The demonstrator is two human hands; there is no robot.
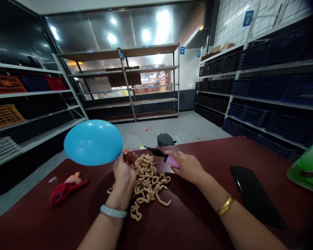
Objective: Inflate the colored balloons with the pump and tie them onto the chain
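An inflated blue balloon (93, 142) is held at its neck end by my left hand (124, 172), whose fingers are pinched together. My right hand (186, 166) wraps round a pink pump (172, 161) with a black nozzle that points left, apart from the balloon. Beneath and between my hands, a heap of beige curly cord (146, 180) lies on the dark red table (182, 215). Red and peach-coloured uninflated balloons (64, 190) rest on the table at the left.
A black tablet-like slab (255, 194) and a green container (309, 168) are at the right of the table. Beyond its far edge stands a dark grey object (165, 139) on the floor. Shelves with crates (266, 86) line both sides.
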